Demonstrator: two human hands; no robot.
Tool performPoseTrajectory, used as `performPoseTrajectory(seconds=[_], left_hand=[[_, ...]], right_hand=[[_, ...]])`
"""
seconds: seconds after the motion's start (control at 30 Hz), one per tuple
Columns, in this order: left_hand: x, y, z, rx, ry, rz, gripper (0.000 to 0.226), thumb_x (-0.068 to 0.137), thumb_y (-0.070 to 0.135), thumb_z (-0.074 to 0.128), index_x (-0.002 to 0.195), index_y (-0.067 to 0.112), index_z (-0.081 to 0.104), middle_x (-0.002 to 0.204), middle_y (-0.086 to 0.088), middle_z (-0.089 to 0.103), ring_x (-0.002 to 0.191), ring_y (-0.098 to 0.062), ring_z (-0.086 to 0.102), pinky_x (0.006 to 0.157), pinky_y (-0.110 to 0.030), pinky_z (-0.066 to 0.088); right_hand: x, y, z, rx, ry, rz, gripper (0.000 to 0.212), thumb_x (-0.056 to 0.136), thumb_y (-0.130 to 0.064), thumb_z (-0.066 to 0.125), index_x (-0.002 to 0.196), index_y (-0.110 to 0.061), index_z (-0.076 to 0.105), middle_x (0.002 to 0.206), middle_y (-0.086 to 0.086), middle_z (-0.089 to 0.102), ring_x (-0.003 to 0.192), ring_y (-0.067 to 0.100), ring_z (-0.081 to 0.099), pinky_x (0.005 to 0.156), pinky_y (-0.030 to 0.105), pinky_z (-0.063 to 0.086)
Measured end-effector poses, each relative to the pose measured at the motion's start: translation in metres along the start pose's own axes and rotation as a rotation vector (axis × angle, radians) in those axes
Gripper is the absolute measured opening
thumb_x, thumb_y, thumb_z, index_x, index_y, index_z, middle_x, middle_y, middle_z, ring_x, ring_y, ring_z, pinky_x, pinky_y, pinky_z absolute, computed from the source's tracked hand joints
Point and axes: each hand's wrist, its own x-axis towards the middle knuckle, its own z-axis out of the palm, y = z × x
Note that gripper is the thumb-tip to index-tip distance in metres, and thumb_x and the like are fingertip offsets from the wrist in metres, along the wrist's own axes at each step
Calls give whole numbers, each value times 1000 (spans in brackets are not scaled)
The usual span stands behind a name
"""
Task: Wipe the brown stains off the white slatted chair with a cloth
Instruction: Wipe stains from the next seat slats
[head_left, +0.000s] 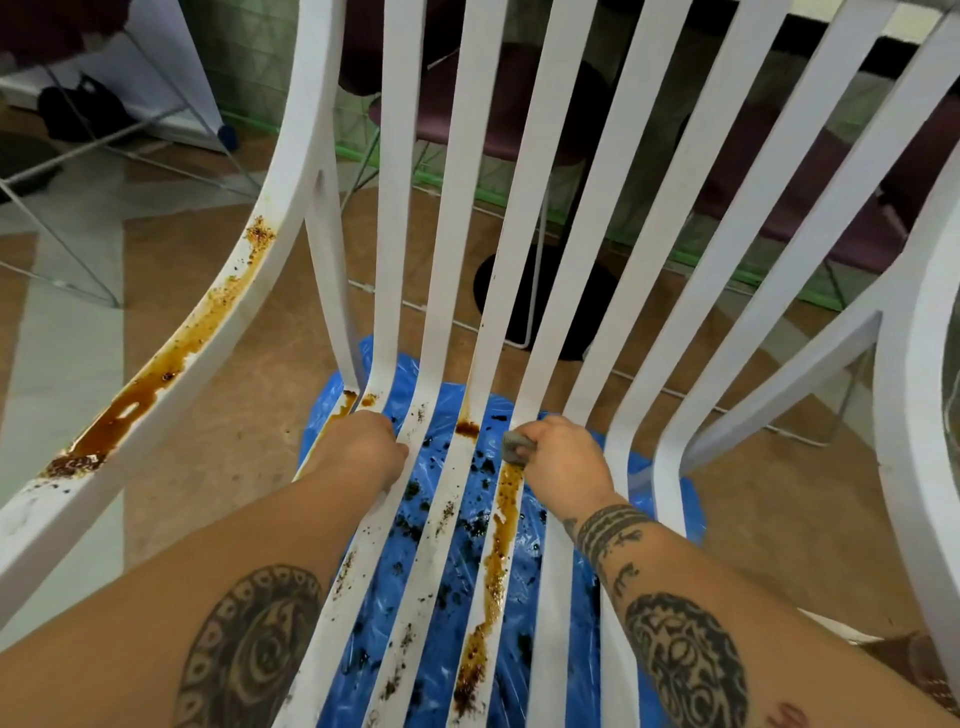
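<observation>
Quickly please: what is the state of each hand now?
Left hand: closed, grips a chair slat.
Right hand: closed, holds the grey cloth.

One chair (306, 130), with at least six slats (452, 208) in its back and two armrests (156, 374). Two hands: left (363, 447) and right (566, 462). One cloth (517, 447). One blue sheet (436, 519). Two round tattoos (249, 654) and one band tattoo (608, 525). Behind, at least two purple chairs (498, 104).
</observation>
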Motion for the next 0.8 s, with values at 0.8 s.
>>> performPoseTrajectory(seconds=[0.8], left_hand=[[-14,3,-9,-104,-74,-30,27,98,38,61,95,12,68,84,-8,71,77,-27,73,79,-39,62]], right_hand=[[-32,0,2,277,-3,89,16,97,-32,61,105,-28,75,91,-4,73,84,16,65,74,28,52]])
